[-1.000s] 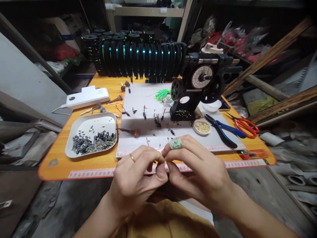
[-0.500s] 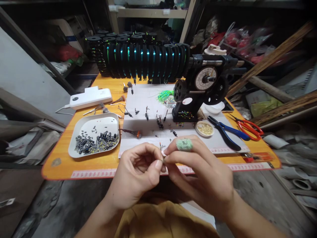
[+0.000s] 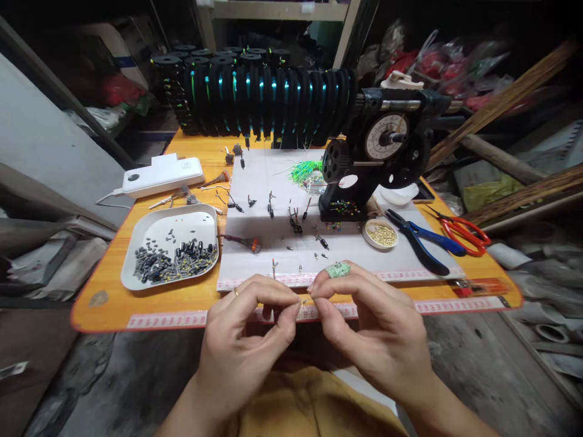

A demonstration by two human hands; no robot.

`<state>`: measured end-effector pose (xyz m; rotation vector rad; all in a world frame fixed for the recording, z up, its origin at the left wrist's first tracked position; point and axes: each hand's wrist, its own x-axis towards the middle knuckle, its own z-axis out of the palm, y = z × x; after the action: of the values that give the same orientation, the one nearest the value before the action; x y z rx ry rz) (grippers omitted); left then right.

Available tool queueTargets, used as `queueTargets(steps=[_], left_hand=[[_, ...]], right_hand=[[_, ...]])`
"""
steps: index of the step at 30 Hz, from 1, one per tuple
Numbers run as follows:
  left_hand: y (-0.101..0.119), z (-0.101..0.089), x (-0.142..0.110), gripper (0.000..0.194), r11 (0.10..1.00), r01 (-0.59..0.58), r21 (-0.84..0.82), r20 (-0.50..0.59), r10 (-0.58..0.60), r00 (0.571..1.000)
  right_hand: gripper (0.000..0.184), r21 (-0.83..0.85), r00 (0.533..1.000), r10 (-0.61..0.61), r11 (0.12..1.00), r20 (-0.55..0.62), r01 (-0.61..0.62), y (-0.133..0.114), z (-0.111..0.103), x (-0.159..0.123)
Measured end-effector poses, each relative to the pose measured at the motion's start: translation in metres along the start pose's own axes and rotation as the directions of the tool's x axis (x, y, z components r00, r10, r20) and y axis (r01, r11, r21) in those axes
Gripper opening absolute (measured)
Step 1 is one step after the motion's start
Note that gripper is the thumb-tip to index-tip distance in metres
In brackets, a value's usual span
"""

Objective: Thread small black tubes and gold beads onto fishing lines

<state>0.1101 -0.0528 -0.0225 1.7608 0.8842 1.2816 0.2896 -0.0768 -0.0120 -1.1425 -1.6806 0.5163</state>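
Note:
My left hand point(image 3: 255, 321) and my right hand point(image 3: 368, 315) face each other over the table's front edge, thumb and forefinger of each pinched. A tiny pale piece point(image 3: 304, 301) shows between the two sets of fingertips; it is too small to name. A ring is on a left finger, and a green wrap point(image 3: 337, 269) covers a finger of the right hand. Just beyond lies a white board point(image 3: 255, 261) with several small black parts with thin stems point(image 3: 295, 224) on it. A measuring tape strip point(image 3: 168, 319) runs along the table's front edge.
At left, a white tray point(image 3: 131, 267) holds many small dark pieces, near a white power bank point(image 3: 161, 176). Black spools point(image 3: 273, 103) and a geared stand with a dial point(image 3: 387, 136) rise behind. A dish of gold beads point(image 3: 381, 235), blue pliers point(image 3: 419, 240) and red-handled scissors point(image 3: 467, 235) lie right.
My fingertips have drawn slightly apart, the right hand turning so its thumb shows. The small piece between them is now visible. The view has shifted slightly.

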Motion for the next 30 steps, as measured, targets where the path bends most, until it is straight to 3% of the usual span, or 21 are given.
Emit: queueTargets(steps=[3,7,12,16,24,30], left_hand=[[0.000,-0.003,-0.002,0.019,0.998,-0.016,0.054,0.034,0.015,0.999],[0.004,-0.002,0.003,0.024,0.991,-0.024,0.128,0.109,0.010,0.994],[0.005,0.001,0.009,0.019,0.916,-0.280,0.287,0.139,0.249,0.958],[0.001,0.005,0.002,0.028,0.905,-0.318,0.282,0.058,0.315,0.947],[-0.007,0.016,-0.015,0.028,0.959,-0.226,0.169,-0.160,0.253,0.954],[-0.008,0.023,-0.016,0.025,0.977,-0.204,0.061,-0.189,0.212,0.959]], right_hand=[[0.011,0.004,0.999,0.045,0.999,0.025,-0.045,0.001,-0.002,-0.004],[0.010,-0.007,0.999,0.018,1.000,0.032,-0.017,0.001,-0.004,-0.004],[0.009,0.018,0.998,0.025,1.000,0.063,-0.026,-0.001,-0.004,-0.004],[0.007,0.105,0.991,0.118,0.987,0.061,-0.124,-0.001,-0.002,-0.008],[0.010,0.333,0.925,0.316,0.867,0.210,-0.372,-0.008,0.002,-0.010],[0.009,0.380,0.908,0.349,0.827,0.232,-0.415,-0.012,0.002,-0.011]])
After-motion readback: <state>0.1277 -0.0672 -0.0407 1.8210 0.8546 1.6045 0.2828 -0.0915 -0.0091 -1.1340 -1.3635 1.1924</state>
